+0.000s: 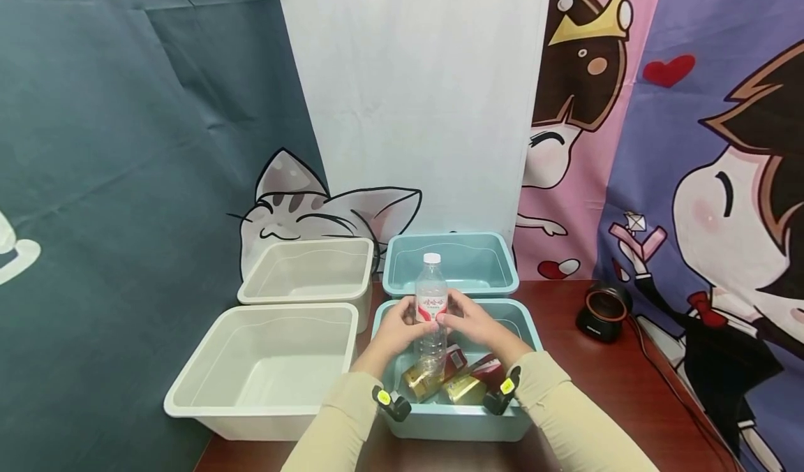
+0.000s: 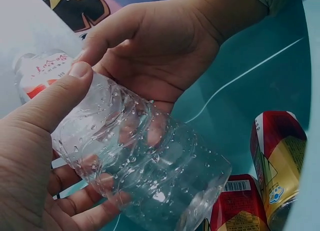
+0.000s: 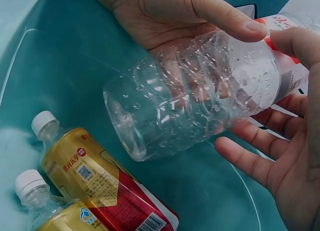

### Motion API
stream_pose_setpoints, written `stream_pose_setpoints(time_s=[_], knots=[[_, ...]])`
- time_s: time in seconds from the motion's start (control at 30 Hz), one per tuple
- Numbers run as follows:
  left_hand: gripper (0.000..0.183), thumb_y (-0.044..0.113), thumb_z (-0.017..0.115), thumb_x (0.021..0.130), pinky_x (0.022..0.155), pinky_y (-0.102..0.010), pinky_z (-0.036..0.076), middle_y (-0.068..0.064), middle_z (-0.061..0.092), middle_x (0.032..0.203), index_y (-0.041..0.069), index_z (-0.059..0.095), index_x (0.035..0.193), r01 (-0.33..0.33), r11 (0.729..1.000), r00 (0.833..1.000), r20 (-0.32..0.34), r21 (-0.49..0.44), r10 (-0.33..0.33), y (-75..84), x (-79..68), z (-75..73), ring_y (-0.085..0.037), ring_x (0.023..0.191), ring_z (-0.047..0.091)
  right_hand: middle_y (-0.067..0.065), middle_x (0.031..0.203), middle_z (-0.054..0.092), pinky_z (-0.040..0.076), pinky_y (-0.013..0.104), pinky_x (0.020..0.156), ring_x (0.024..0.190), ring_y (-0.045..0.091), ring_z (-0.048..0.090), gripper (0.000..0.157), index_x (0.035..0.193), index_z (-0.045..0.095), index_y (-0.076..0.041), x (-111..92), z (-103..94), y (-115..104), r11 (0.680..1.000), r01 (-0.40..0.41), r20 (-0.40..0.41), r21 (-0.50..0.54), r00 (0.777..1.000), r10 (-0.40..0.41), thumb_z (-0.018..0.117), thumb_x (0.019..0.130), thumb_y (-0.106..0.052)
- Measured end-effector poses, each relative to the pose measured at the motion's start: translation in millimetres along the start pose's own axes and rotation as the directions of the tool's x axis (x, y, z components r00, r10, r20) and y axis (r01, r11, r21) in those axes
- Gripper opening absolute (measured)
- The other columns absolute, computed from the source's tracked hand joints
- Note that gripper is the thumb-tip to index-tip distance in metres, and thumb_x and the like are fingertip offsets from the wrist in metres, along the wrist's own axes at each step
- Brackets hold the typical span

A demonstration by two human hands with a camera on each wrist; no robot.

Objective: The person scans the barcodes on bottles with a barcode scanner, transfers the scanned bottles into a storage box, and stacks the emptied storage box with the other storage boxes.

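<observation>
A clear plastic bottle (image 1: 430,346) with a white cap and a red-and-white label stands upright between both hands, over the front blue bin (image 1: 465,430). Water drops cling to its ridged wall. My left hand (image 1: 397,329) holds it from the left, thumb across the front by the label. From the other side my right hand (image 1: 477,325) grips it, its thumb meeting the left one. Inside the bin, below the bottle, lie bottles with gold-and-red labels; a gold bottle (image 3: 95,171) with a white cap shows in the right wrist view, another gold bottle (image 3: 70,216) beside it.
A second blue bin (image 1: 449,241) stands behind the front one. To the left are a front white bin (image 1: 251,413) and a rear white bin (image 1: 301,297). A black round device (image 1: 603,311) with a cable sits right on the brown table (image 1: 565,381). Printed cloth hangs behind.
</observation>
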State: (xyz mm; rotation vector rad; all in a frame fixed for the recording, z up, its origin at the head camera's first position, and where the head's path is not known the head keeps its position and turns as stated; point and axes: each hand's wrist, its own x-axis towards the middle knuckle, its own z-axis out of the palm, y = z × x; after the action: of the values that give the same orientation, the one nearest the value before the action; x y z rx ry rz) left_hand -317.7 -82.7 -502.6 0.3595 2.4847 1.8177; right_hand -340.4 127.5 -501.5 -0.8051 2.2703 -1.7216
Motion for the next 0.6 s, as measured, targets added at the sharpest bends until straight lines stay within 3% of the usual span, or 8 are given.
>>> stream_pose_setpoints(time_s=[0.17, 0.37, 0.6], knots=[[0.056, 0.029, 0.085, 0.082, 0.079, -0.034, 0.056, -0.004, 0.067, 0.107, 0.009, 0.058, 0.127, 0.012, 1.0, 1.0, 0.015, 0.015, -0.012, 1.2, 0.2, -0.9, -0.017, 0.089, 0.065, 0.019, 0.128, 0.059, 0.058, 0.037, 0.083, 0.112, 0.031, 0.063, 0.05, 0.141, 0.047, -0.004, 1.7, -0.9, -0.6, 1.0, -0.021, -0.055, -0.003, 0.998, 0.021, 0.065, 0.097, -0.018], [0.058, 0.028, 0.085, 0.082, 0.079, -0.036, 0.058, -0.005, 0.068, 0.107, 0.009, 0.058, 0.129, 0.0, 1.0, 0.999, 0.045, 0.03, -0.001, 2.5, -0.9, -1.9, -0.017, 0.09, 0.067, 0.025, 0.133, 0.056, 0.057, 0.034, 0.085, 0.115, 0.034, 0.062, 0.051, 0.145, 0.042, 0.003, 2.9, -2.1, -0.9, 0.999, 0.011, -0.083, 0.053, 0.997, -0.007, 0.06, 0.099, -0.012], [0.064, 0.034, 0.085, 0.081, 0.082, -0.036, 0.058, -0.003, 0.068, 0.112, 0.011, 0.058, 0.134, 0.013, 0.998, 0.997, 0.075, 0.068, -0.018, -2.2, -0.3, -1.0, -0.016, 0.094, 0.067, 0.027, 0.134, 0.056, 0.058, 0.035, 0.085, 0.113, 0.028, 0.063, 0.053, 0.145, 0.042, 0.006, 2.4, -3.0, -3.6, 0.993, -0.006, -0.133, 0.115, 0.991, 0.021, 0.06, 0.1, -0.015]])
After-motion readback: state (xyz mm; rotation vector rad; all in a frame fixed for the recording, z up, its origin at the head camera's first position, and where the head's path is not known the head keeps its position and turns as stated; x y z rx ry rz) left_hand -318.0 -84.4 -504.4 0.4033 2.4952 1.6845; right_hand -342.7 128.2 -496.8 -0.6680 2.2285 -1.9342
